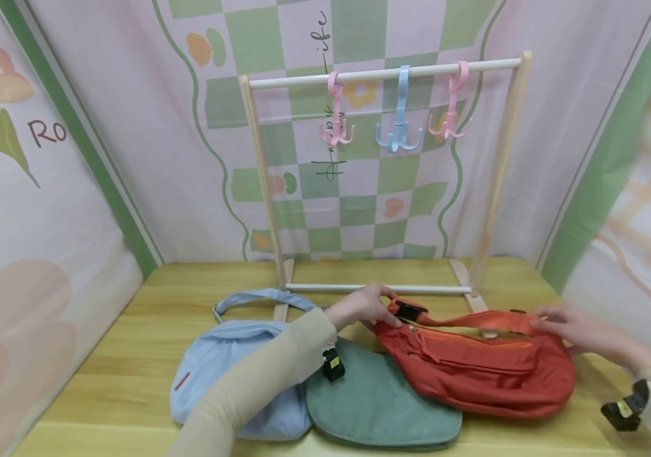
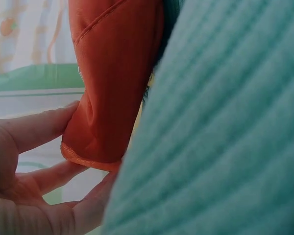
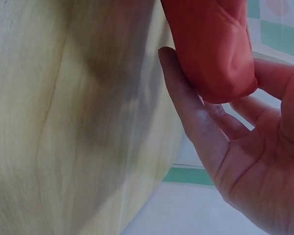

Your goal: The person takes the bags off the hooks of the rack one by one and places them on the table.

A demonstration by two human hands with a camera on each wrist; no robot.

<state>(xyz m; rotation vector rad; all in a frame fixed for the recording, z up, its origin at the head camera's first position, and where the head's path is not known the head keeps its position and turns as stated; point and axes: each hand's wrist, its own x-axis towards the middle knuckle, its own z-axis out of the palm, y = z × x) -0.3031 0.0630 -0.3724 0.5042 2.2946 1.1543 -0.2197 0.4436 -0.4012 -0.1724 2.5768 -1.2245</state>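
A red waist bag (image 1: 485, 374) with a zipper and a black buckle (image 1: 411, 310) lies at the right, its strap along the top. My left hand (image 1: 364, 306) pinches its left end near the buckle; the left wrist view shows thumb and fingers on either side of the bag's corner (image 2: 105, 107). At the opposite end, my right hand (image 1: 590, 333) holds the bag between thumb and fingers, as the right wrist view also shows. Partly under the red bag is a green bag (image 1: 382, 406). Beside that sits a light blue bag (image 1: 228, 362), partly hidden by my left forearm.
Behind the bags stands a wooden rack (image 1: 499, 171) with a white top bar. From it hang two pink hooks (image 1: 335, 117) and a blue hook (image 1: 400, 120). A wooden table (image 1: 114, 374) carries everything, with printed cloth walls (image 1: 119, 146) around it.
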